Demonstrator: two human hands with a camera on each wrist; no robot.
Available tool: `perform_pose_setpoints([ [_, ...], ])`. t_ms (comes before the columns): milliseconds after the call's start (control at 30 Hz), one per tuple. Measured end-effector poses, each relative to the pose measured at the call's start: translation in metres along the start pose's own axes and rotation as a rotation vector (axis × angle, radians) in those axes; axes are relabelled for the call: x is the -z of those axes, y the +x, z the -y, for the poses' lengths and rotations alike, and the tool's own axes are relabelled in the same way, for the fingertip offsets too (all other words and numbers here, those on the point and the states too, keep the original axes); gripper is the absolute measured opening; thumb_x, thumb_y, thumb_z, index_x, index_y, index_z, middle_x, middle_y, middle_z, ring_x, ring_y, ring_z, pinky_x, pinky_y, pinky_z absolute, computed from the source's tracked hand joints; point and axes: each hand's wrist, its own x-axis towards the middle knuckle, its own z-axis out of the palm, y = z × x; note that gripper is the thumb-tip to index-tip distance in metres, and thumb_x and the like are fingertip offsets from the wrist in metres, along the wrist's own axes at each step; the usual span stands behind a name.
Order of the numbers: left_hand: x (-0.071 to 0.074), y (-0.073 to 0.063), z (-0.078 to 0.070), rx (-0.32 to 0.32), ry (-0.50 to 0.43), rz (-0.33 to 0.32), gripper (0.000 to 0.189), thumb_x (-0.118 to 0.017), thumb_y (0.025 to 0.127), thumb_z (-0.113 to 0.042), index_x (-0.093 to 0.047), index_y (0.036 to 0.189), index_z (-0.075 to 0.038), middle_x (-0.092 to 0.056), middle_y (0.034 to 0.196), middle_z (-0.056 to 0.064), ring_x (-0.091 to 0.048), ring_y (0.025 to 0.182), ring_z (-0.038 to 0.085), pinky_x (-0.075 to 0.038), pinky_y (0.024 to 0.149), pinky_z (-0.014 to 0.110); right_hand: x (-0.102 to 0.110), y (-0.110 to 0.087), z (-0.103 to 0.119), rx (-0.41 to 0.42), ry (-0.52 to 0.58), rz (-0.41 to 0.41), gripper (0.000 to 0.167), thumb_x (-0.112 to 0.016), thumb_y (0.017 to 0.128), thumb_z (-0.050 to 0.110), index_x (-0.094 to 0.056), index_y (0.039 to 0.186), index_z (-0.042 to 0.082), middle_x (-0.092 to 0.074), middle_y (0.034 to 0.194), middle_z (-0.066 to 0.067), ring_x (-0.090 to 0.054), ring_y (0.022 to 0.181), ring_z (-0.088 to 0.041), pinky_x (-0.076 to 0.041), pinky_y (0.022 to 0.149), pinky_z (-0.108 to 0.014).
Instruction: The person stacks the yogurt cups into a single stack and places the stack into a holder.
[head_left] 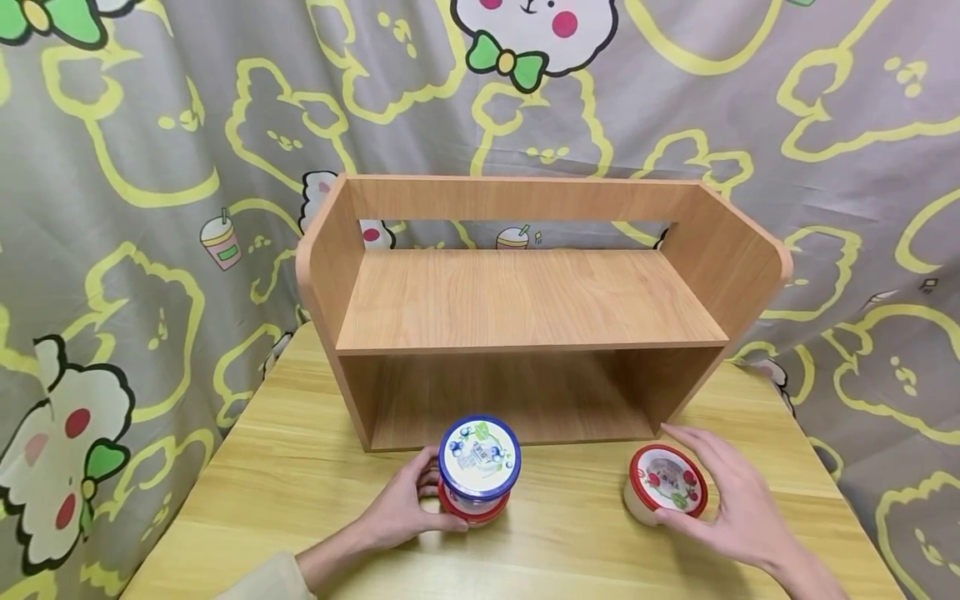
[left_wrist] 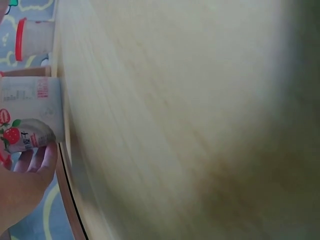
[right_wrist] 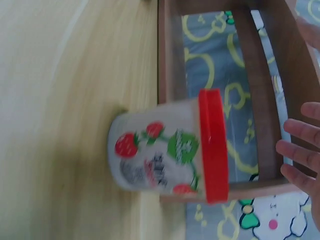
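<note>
Clamping the lower tub (head_left: 487, 512) at six o'clock, left hand (head_left: 405, 507) should keep blue-lidded tub (head_left: 480, 458) level; right hand (head_left: 738, 507), four o'clock, spreads fingers apart.

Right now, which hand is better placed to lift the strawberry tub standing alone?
Likely the right hand: it is close beside the lone strawberry tub and grips nothing, while the left hand holds the lower strawberry tub under the blue-lidded blueberry tub.
</note>
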Motion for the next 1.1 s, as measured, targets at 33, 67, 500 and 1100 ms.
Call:
perform_pose_setpoints([
  [33,0.000,0.000,0.000,0.000,0.002,0.002,0.093,-0.097,0.075,-0.021,-0.044,0.150,-0.005,-0.063,0.141,0.016,-0.068,0.117,0.014,-0.057,0.102,0.019,0.001,-0.002,-0.002,0.000,0.005,0.003,0.111,-0.104,0.048,0.032,-0.059,0.149,0.018,-0.068,0.133,-0.004,-0.043,0.133,0.014,-0.022,0.109,-0.001],
  [67,0.000,0.000,0.000,0.001,0.003,0.004,0.093,-0.097,0.075,-0.021,-0.044,0.150,-0.005,-0.063,0.141,0.016,-0.068,0.117,0.014,-0.057,0.102,0.019,0.001,-0.004,-0.004,-0.001,0.006,0.007,0.111,-0.104,0.049,0.032,-0.059,0.149,0.018,-0.068,0.133,-0.005,-0.042,0.133,0.015,-0.022,0.110,0.000],
  [500,0.000,0.000,0.000,0.001,0.007,0.011,0.094,-0.097,0.076,-0.022,-0.043,0.151,-0.004,-0.063,0.142,0.017,-0.068,0.118,0.017,-0.057,0.100,0.018,-0.002,-0.031,-0.033,-0.105,-0.068,0.036,0.110,-0.105,0.049,0.041,-0.060,0.147,0.016,-0.068,0.132,-0.006,-0.040,0.128,0.017,-0.021,0.103,0.000],
  [1100,-0.001,0.000,0.000,-0.004,0.012,0.010,0.092,-0.097,0.076,-0.021,-0.044,0.149,-0.005,-0.064,0.140,0.016,-0.069,0.114,0.011,-0.057,0.101,0.019,-0.018,-0.057,-0.052,-0.266,-0.026,0.106,0.108,-0.104,0.055,0.041,-0.056,0.150,0.024,-0.068,0.134,-0.002,-0.036,0.124,0.025,-0.039,0.092,-0.018],
])
